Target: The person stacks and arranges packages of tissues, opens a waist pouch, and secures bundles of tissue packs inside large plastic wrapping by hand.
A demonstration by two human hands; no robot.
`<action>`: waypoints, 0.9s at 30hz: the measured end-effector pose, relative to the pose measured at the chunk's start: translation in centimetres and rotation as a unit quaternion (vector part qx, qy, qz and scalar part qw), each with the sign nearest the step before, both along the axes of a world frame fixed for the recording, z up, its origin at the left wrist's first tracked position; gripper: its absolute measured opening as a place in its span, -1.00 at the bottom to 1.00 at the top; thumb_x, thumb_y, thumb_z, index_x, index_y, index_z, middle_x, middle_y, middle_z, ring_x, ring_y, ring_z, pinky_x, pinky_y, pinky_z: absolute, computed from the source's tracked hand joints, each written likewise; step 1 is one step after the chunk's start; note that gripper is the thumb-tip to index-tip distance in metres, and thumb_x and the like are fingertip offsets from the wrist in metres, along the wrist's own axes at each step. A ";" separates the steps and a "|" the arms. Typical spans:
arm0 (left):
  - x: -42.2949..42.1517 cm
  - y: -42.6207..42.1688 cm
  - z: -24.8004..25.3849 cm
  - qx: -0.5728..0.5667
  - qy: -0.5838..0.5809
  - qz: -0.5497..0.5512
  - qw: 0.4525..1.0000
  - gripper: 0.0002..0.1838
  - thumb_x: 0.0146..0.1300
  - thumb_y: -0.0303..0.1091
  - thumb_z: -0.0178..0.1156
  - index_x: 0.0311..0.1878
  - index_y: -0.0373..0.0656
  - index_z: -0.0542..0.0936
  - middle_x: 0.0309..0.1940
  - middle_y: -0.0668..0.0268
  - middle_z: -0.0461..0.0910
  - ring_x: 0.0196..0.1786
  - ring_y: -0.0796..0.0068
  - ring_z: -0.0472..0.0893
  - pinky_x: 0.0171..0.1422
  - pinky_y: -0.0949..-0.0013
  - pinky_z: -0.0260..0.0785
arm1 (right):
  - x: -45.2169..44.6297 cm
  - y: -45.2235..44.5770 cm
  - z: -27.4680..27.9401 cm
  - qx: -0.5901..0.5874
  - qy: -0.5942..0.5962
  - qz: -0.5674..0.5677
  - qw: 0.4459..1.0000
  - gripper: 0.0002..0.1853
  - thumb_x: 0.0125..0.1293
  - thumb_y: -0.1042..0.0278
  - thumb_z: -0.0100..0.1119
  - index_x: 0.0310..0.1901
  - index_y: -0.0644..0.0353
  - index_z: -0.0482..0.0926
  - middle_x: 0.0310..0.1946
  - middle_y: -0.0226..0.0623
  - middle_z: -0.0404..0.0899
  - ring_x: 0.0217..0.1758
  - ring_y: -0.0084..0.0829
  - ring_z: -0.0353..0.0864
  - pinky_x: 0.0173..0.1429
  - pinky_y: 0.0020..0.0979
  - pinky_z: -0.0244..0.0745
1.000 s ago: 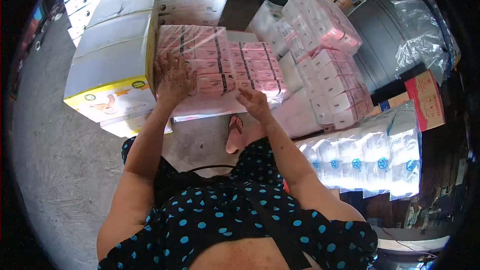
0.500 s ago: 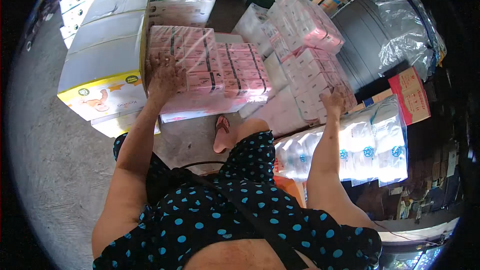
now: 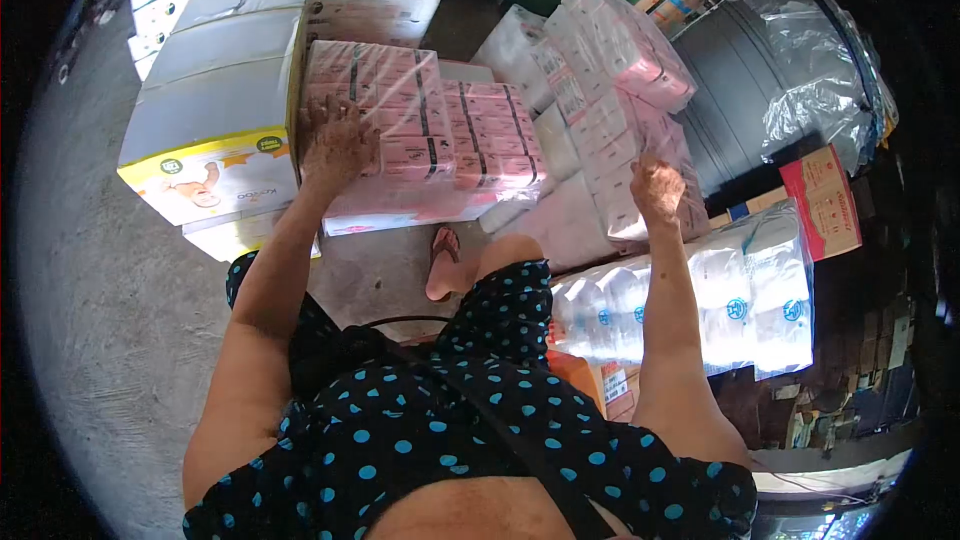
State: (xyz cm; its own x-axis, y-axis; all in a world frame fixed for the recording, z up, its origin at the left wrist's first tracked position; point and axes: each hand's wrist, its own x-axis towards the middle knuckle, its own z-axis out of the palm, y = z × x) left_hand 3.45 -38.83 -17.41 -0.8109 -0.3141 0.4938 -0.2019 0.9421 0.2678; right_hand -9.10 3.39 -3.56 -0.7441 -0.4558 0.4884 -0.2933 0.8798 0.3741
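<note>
My left hand (image 3: 340, 148) lies with fingers spread on the near left part of a plastic-wrapped pack of small pink boxes (image 3: 408, 110), next to a large white and yellow carton (image 3: 215, 110). Its fingertips point away from me. My right hand (image 3: 658, 190) is closed, fingers curled in, over the near side of a stack of wrapped pink packs (image 3: 612, 155). What its fingers hold, if anything, is hidden. A second pink pack (image 3: 492, 135) stands just right of the first one.
A clear-wrapped row of white rolls (image 3: 700, 290) lies below my right forearm. Behind it are a red and brown box (image 3: 820, 200) and a dark grey ribbed surface (image 3: 735, 80). One foot in a sandal (image 3: 443, 260) rests on the concrete floor (image 3: 130, 340).
My right hand has risen slightly and its fingers have curled in on the right stack. My left hand stays on the pink pack. The view has shifted a little.
</note>
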 end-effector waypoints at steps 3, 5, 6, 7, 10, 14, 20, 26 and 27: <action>0.0 1.3 0.3 0.007 0.095 -0.027 0.995 -0.50 0.08 -0.14 0.10 0.02 -0.30 0.37 0.11 -0.08 0.27 0.19 -0.07 0.23 0.29 -0.05 -0.04 | 0.7 -2.0 0.4 -0.008 -0.005 0.048 0.999 -0.81 0.05 0.23 0.14 -0.55 0.13 0.45 -0.60 -0.15 0.53 -0.49 -0.12 0.55 -0.42 -0.21 0.44; -0.2 4.0 0.7 0.066 0.225 -0.116 0.965 -0.51 0.05 -0.19 0.18 -0.01 -0.30 0.39 0.08 -0.09 0.30 0.17 -0.02 0.26 0.21 0.01 0.08 | 1.7 -3.8 1.0 -0.014 -0.010 0.075 0.997 -0.81 0.05 0.24 0.14 -0.57 0.14 0.44 -0.60 -0.16 0.52 -0.49 -0.12 0.55 -0.43 -0.21 0.43; -0.5 6.0 0.8 0.142 0.250 -0.184 0.940 -0.51 0.04 -0.19 0.22 -0.02 -0.30 0.41 0.05 -0.09 0.32 0.14 0.00 0.29 0.16 0.06 0.14 | 2.6 -4.8 1.4 -0.035 -0.012 0.098 0.994 -0.81 0.04 0.24 0.15 -0.57 0.14 0.44 -0.61 -0.17 0.51 -0.50 -0.13 0.54 -0.44 -0.21 0.42; -0.1 9.0 1.8 0.259 0.185 -0.212 0.924 -0.47 0.07 -0.11 0.21 0.00 -0.29 0.39 0.00 -0.03 0.38 0.09 0.08 0.35 0.13 0.09 0.20 | 3.6 -5.8 1.9 -0.055 -0.015 0.121 0.991 -0.81 0.04 0.25 0.15 -0.58 0.15 0.43 -0.61 -0.17 0.51 -0.51 -0.14 0.54 -0.45 -0.21 0.41; -3.7 15.5 1.2 0.633 0.001 -0.299 0.714 -0.43 0.07 0.11 0.16 -0.13 -0.26 0.45 -0.40 0.20 0.45 -0.27 0.29 0.48 -0.17 0.31 0.33 | 6.7 -9.5 2.0 -0.093 -0.037 0.176 0.979 -0.82 0.02 0.29 0.16 -0.58 0.15 0.42 -0.62 -0.20 0.49 -0.52 -0.16 0.52 -0.47 -0.21 0.39; -5.1 18.4 3.6 0.823 -0.178 -0.373 0.390 -0.43 0.05 0.18 0.13 -0.13 -0.17 0.48 -0.56 0.33 0.38 -0.50 0.45 0.44 -0.39 0.41 0.32 | 10.0 -12.3 0.1 -0.040 -0.025 0.261 0.964 -0.83 0.00 0.38 0.17 -0.61 0.15 0.39 -0.62 -0.23 0.48 -0.53 -0.17 0.50 -0.46 -0.23 0.35; -0.3 16.7 3.8 0.743 -0.055 -0.366 0.558 -0.48 0.05 -0.30 0.18 0.11 -0.20 0.35 -0.40 0.36 0.48 -0.44 0.44 0.49 -0.35 0.36 0.34 | 11.7 -12.5 -3.0 -0.152 -0.117 0.361 0.912 -0.90 0.05 0.39 0.17 -0.51 0.16 0.47 -0.58 -0.24 0.48 -0.47 -0.20 0.50 -0.33 -0.26 0.36; -3.9 16.8 -6.3 0.747 -0.017 -0.387 0.540 -0.76 0.21 -0.35 0.04 -0.05 -0.05 0.51 -0.43 0.40 0.52 -0.49 0.55 0.46 -0.42 0.41 0.31 | 9.3 -4.2 -5.7 -0.190 -0.008 0.153 0.970 -0.75 0.11 0.30 0.16 -0.18 0.19 0.52 -0.31 -0.15 0.50 -0.10 -0.17 0.45 -0.10 -0.26 0.36; -2.8 16.5 -5.4 0.664 0.039 -0.422 0.617 -0.74 0.20 -0.40 0.03 -0.03 -0.04 0.50 -0.41 0.39 0.52 -0.44 0.55 0.47 -0.37 0.42 0.33 | 8.2 -1.3 -8.0 -0.192 -0.008 0.046 0.980 -0.73 0.13 0.25 0.15 -0.17 0.19 0.51 -0.26 -0.13 0.50 -0.01 -0.16 0.41 -0.08 -0.27 0.36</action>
State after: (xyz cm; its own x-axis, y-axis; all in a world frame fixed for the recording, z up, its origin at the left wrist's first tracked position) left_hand 0.60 -22.37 -22.84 -0.9522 0.0336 0.3035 0.2723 -0.3564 0.8938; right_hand -0.86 2.14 -11.58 -0.7178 -0.3069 0.6250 -0.3813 0.9243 0.0159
